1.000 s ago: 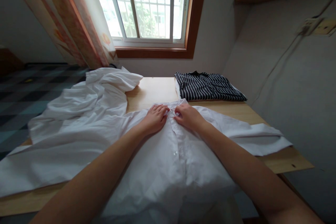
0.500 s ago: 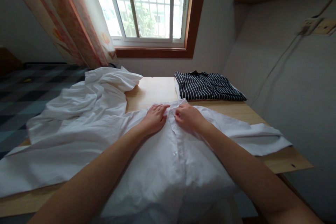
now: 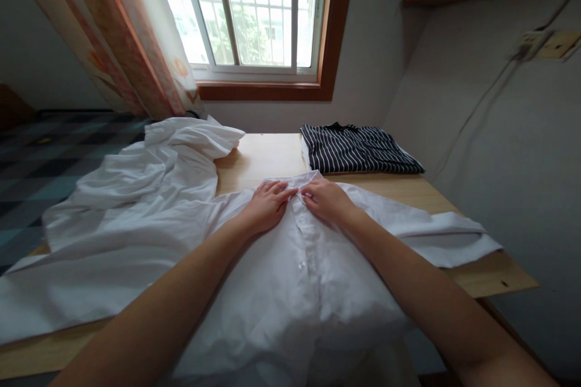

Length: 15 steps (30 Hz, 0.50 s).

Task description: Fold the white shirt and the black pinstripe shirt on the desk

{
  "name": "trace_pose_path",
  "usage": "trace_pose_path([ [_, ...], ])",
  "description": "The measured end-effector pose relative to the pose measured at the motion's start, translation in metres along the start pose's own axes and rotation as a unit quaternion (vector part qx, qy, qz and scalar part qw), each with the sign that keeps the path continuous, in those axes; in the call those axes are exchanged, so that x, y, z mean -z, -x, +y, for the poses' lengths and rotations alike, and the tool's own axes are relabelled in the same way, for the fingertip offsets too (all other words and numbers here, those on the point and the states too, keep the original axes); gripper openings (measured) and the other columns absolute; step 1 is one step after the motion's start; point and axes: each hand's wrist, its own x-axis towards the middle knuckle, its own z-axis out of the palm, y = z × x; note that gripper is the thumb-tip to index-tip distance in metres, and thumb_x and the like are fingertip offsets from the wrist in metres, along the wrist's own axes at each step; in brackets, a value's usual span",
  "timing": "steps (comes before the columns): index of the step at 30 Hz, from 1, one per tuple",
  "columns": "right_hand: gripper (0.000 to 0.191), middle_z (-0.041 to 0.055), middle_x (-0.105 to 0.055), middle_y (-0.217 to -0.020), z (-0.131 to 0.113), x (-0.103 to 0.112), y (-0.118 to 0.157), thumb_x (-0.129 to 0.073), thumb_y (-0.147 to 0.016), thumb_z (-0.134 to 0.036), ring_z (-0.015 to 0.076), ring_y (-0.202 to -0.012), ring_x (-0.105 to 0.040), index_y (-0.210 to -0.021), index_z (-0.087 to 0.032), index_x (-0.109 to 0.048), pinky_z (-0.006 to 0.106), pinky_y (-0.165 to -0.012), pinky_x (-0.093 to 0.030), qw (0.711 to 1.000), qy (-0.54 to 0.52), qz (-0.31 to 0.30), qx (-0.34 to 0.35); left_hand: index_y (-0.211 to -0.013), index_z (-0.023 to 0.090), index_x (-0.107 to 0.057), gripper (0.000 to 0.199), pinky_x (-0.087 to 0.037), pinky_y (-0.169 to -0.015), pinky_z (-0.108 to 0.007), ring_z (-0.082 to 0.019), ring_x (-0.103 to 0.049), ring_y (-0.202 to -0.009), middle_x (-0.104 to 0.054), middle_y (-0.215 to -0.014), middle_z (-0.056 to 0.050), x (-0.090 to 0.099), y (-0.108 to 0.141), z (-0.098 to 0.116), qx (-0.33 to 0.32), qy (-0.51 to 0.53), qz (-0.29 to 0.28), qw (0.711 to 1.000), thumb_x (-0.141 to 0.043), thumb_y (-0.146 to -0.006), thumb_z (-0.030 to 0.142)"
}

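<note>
A white shirt [image 3: 267, 290] lies front up on a light wooden table [image 3: 267, 154], its collar toward the window and its sleeves spread to both sides. My left hand [image 3: 269, 204] rests on the shirt just below the collar, fingers stretched out, the index fingertip at the front placket. Right beside it, my right hand [image 3: 325, 198] has its fingers bent and pinched on the placket edge near the collar. The fingertips of both hands nearly meet. Small buttons show farther down the placket.
A crumpled white garment [image 3: 149, 172] covers the table's left part. Folded black-and-white striped clothing [image 3: 358, 148] lies at the back right. Beyond are a checkered bed [image 3: 54, 157], a curtain [image 3: 131, 30], a window and a wall socket [image 3: 531, 45].
My left index finger has reached rightward to the placket, and my right fingertips have shifted slightly up and left toward it. The shirt lies as before.
</note>
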Motion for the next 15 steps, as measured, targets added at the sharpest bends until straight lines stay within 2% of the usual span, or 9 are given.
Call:
trace_pose_path([
  [4, 0.017, 0.0107, -0.071, -0.102, 0.006, 0.001, -0.001, -0.058, -0.09, -0.02, 0.0247, -0.099, -0.059, -0.093, -0.019, -0.075, 0.033, -0.084, -0.044, 0.998, 0.03, 0.014, -0.059, -0.134, 0.03, -0.058, 0.044, -0.027, -0.116, -0.053, -0.026, -0.046, -0.134, -0.056, -0.142, -0.006, 0.001, 0.001, 0.002, 0.003, -0.006, -0.01, 1.0, -0.041, -0.095, 0.025],
  [7, 0.018, 0.0114, -0.071, -0.104, 0.012, 0.005, -0.003, -0.058, -0.089, -0.02, 0.0255, -0.1, -0.059, -0.096, -0.018, -0.075, 0.034, -0.086, -0.044, 0.996, 0.035, 0.031, -0.079, -0.144, 0.024, -0.047, 0.05, -0.028, -0.116, -0.049, -0.026, -0.046, -0.134, -0.054, -0.143, -0.01, 0.006, 0.001, 0.004, 0.015, -0.006, -0.008, 1.0, -0.041, -0.095, 0.027],
  [10, 0.022, 0.0124, -0.07, -0.104, 0.021, 0.012, -0.005, -0.056, -0.09, -0.018, 0.0258, -0.101, -0.059, -0.102, -0.017, -0.074, 0.035, -0.088, -0.044, 0.99, 0.042, 0.059, -0.122, -0.15, 0.018, -0.037, 0.065, -0.034, -0.111, -0.045, -0.029, -0.048, -0.13, -0.055, -0.141, -0.014, 0.016, -0.001, -0.001, 0.064, -0.01, 0.009, 0.998, -0.054, -0.09, 0.035],
  [13, 0.029, 0.0141, -0.068, -0.111, 0.033, 0.021, -0.004, -0.056, -0.089, -0.019, 0.0275, -0.105, -0.06, -0.113, -0.017, -0.07, 0.035, -0.086, -0.045, 0.979, 0.056, 0.065, -0.187, -0.142, 0.022, -0.049, 0.072, -0.04, -0.105, -0.044, -0.032, -0.051, -0.126, -0.057, -0.138, -0.013, 0.028, -0.002, -0.017, 0.12, -0.03, 0.019, 0.992, -0.067, -0.079, 0.051],
  [15, 0.034, 0.0162, -0.066, -0.118, 0.041, 0.027, 0.0, -0.059, -0.087, -0.022, 0.0292, -0.105, -0.061, -0.119, -0.016, -0.068, 0.035, -0.084, -0.046, 0.971, 0.058, 0.029, -0.232, -0.127, 0.021, -0.061, 0.065, -0.042, -0.101, -0.043, -0.032, -0.055, -0.118, -0.063, -0.128, -0.013, 0.037, -0.001, -0.032, 0.152, -0.048, 0.011, 0.987, -0.066, -0.076, 0.061],
])
